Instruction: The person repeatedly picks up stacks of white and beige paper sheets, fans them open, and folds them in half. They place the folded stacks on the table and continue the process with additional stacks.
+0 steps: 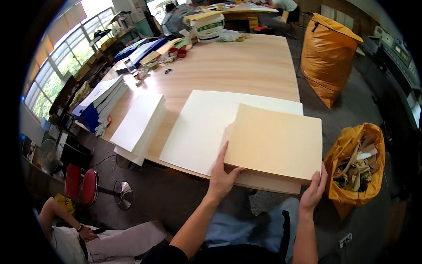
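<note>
A thick stack of cream paper (277,138) lies at the near right of the table, partly over a large white sheet (198,123). My left hand (223,176) holds the stack at its near left corner, with the index finger along the left side and the thumb at the front edge. At the near right corner, my right hand (313,189) grips the stack with its fingers along the right side. Beneath the stack's front edge, more pale layers (268,179) show. Its underside is hidden.
Left of the white sheet is a stack of white paper (138,121) overhanging the wooden table (246,57). An orange bag of scraps (347,193) stands at right, a taller orange bag (329,57) beyond. A seated person (118,242) and red stool (90,187) are at lower left.
</note>
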